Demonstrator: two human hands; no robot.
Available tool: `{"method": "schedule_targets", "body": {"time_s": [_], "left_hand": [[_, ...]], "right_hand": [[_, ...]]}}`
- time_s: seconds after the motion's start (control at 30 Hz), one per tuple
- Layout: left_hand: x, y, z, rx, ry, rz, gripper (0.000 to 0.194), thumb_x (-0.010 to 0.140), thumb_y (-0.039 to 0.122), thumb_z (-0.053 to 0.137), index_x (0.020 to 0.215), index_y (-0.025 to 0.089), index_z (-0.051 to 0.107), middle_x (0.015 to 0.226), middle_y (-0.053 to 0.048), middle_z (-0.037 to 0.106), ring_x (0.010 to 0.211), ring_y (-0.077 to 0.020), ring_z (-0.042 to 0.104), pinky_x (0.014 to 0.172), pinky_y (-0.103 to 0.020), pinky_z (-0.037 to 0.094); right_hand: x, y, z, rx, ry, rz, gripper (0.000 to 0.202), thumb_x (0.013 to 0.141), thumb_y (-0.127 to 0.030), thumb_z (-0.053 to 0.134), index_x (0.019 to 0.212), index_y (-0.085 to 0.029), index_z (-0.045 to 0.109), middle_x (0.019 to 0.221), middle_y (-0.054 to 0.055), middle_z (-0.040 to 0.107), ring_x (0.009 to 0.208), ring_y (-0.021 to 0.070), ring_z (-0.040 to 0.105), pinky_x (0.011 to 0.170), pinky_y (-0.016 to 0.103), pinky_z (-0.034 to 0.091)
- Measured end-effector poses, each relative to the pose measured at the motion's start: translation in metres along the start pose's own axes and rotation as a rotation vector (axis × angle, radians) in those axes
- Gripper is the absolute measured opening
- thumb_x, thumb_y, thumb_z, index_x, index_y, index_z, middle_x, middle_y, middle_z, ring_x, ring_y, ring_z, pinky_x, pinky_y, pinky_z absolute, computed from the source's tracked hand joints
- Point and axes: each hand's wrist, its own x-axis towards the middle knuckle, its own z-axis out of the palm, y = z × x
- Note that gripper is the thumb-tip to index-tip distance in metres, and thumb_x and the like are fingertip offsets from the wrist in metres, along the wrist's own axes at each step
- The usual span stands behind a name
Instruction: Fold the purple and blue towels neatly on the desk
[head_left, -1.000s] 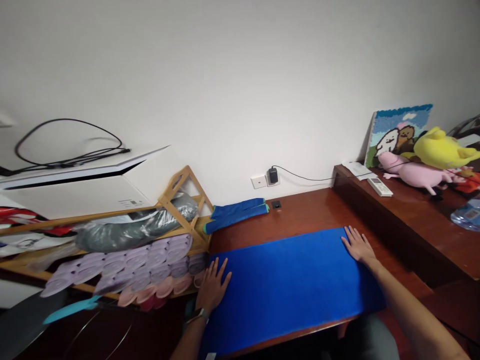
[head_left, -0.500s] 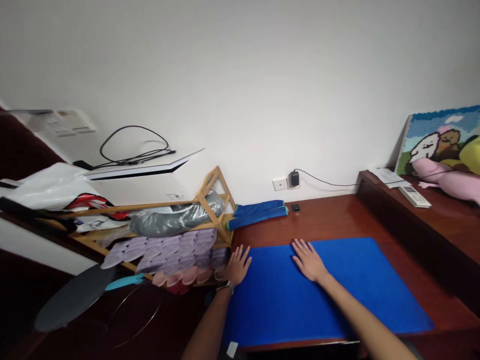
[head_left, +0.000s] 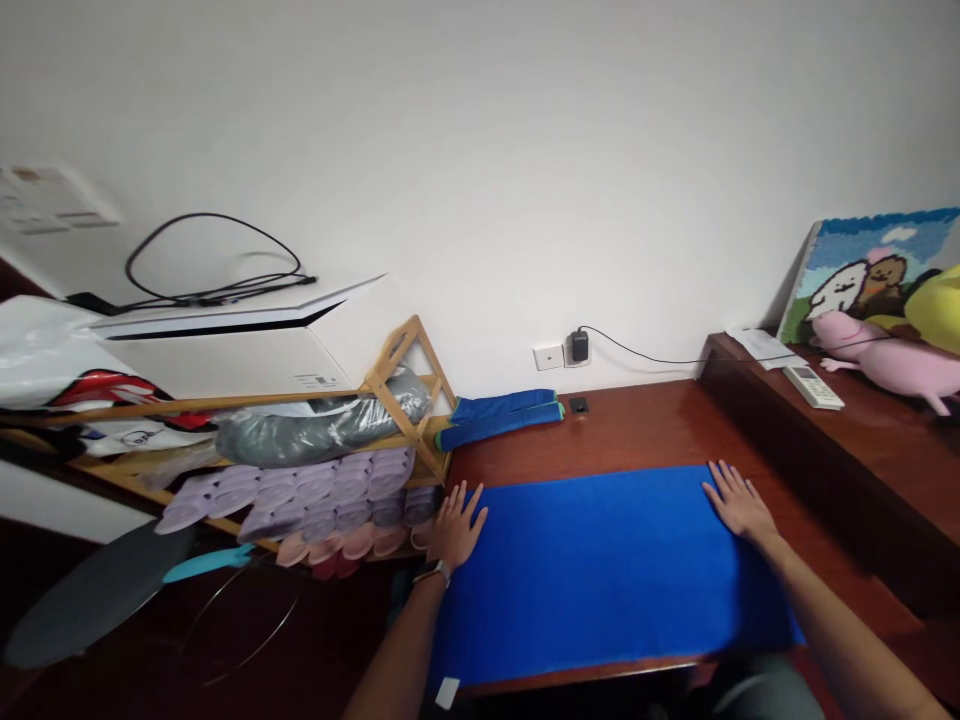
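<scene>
Your left hand (head_left: 456, 527), blue cloth (head_left: 592, 575) spread flat, your right hand (head_left: 741, 508): wide apart!
You've got the left open at the cloth's left edge, folded blue fabric (head_left: 499, 420) beyond it; the right, fingers fanned, rests at the far right corner, white remote (head_left: 814, 387) beyond.

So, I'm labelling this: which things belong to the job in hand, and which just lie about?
In use: blue cloth; left hand and right hand at its edges.
Apparently lying about: remote; pink plush toy; purple slippers; green-trimmed fabric.
</scene>
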Motion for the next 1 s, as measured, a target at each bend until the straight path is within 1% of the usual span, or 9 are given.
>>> {"method": "schedule_targets", "body": {"time_s": [0.13, 0.23, 0.37, 0.5, 0.57, 0.63, 0.7, 0.77, 1.0], "left_hand": [[0.0, 0.001, -0.002, 0.014, -0.01, 0.003, 0.06, 0.106, 0.055, 0.033, 0.16, 0.029, 0.04, 0.169, -0.01, 0.035, 0.154, -0.0321, 0.034, 0.124, -0.053, 0.031], [0.0, 0.001, -0.002, 0.008, -0.018, -0.001, 0.059, 0.107, 0.054, 0.033, 0.16, 0.03, 0.04, 0.169, -0.009, 0.035, 0.155, -0.0309, 0.033, 0.125, -0.052, 0.029], [0.0, 0.001, -0.001, -0.009, -0.044, -0.015, 0.06, 0.107, 0.056, 0.031, 0.161, 0.031, 0.038, 0.17, -0.007, 0.033, 0.156, -0.0288, 0.03, 0.126, -0.05, 0.027], [0.0, 0.003, -0.001, -0.01, -0.05, -0.026, 0.06, 0.106, 0.056, 0.032, 0.161, 0.03, 0.038, 0.17, -0.008, 0.032, 0.157, -0.0296, 0.029, 0.126, -0.051, 0.026], [0.0, 0.004, -0.002, -0.002, -0.041, -0.028, 0.06, 0.106, 0.056, 0.033, 0.16, 0.03, 0.039, 0.17, -0.008, 0.033, 0.156, -0.0299, 0.029, 0.126, -0.051, 0.026], [0.0, 0.004, -0.002, 0.0, -0.04, -0.029, 0.06, 0.106, 0.056, 0.033, 0.16, 0.03, 0.04, 0.17, -0.008, 0.033, 0.156, -0.0303, 0.029, 0.126, -0.051, 0.026], [0.0, 0.003, -0.002, -0.009, -0.051, -0.028, 0.061, 0.106, 0.057, 0.033, 0.16, 0.03, 0.039, 0.17, -0.009, 0.032, 0.157, -0.0305, 0.029, 0.126, -0.05, 0.026], [0.0, 0.003, -0.002, -0.023, -0.055, -0.03, 0.062, 0.106, 0.058, 0.032, 0.161, 0.031, 0.038, 0.171, -0.008, 0.031, 0.157, -0.0301, 0.027, 0.126, -0.05, 0.025], [0.003, -0.001, 0.003, -0.014, -0.023, -0.044, 0.061, 0.104, 0.059, 0.036, 0.159, 0.034, 0.04, 0.172, -0.006, 0.028, 0.157, -0.034, 0.025, 0.125, -0.053, 0.026]], "right_hand": [[-0.001, 0.01, -0.008, 0.02, -0.047, 0.037, 0.074, 0.101, -0.052, 0.016, 0.166, -0.016, 0.021, 0.173, 0.007, 0.02, 0.16, 0.0259, 0.015, 0.129, 0.05, 0.016], [-0.004, -0.034, -0.026, 0.022, 0.012, 0.086, 0.074, 0.101, -0.05, 0.017, 0.163, -0.011, 0.031, 0.172, 0.011, 0.023, 0.16, 0.0293, 0.016, 0.129, 0.054, 0.012], [-0.02, -0.167, -0.046, 0.111, 0.162, -0.202, 0.071, 0.103, -0.049, 0.019, 0.16, -0.012, 0.038, 0.17, 0.011, 0.029, 0.159, 0.0272, 0.017, 0.13, 0.048, 0.008], [-0.055, -0.324, -0.034, 0.264, 0.088, -0.578, 0.069, 0.105, -0.052, 0.019, 0.163, -0.018, 0.034, 0.17, 0.006, 0.029, 0.159, 0.0244, 0.02, 0.13, 0.047, 0.011], [-0.07, -0.375, -0.02, 0.308, 0.031, -0.673, 0.069, 0.106, -0.053, 0.018, 0.164, -0.018, 0.031, 0.17, 0.006, 0.028, 0.159, 0.0236, 0.019, 0.13, 0.046, 0.011], [-0.075, -0.396, -0.009, 0.322, -0.017, -0.698, 0.07, 0.106, -0.054, 0.018, 0.164, -0.018, 0.029, 0.17, 0.007, 0.026, 0.16, 0.0235, 0.017, 0.13, 0.047, 0.01], [-0.068, -0.383, -0.005, 0.303, -0.046, -0.666, 0.07, 0.105, -0.055, 0.019, 0.164, -0.019, 0.028, 0.17, 0.007, 0.025, 0.16, 0.0235, 0.017, 0.13, 0.047, 0.01], [-0.054, -0.341, -0.006, 0.262, -0.051, -0.589, 0.069, 0.105, -0.055, 0.02, 0.165, -0.021, 0.028, 0.171, 0.006, 0.025, 0.16, 0.0234, 0.017, 0.13, 0.047, 0.01], [-0.003, -0.084, -0.012, 0.075, -0.018, -0.076, 0.073, 0.103, -0.056, 0.02, 0.166, -0.021, 0.021, 0.173, 0.006, 0.02, 0.16, 0.0243, 0.013, 0.129, 0.048, 0.011]]}}
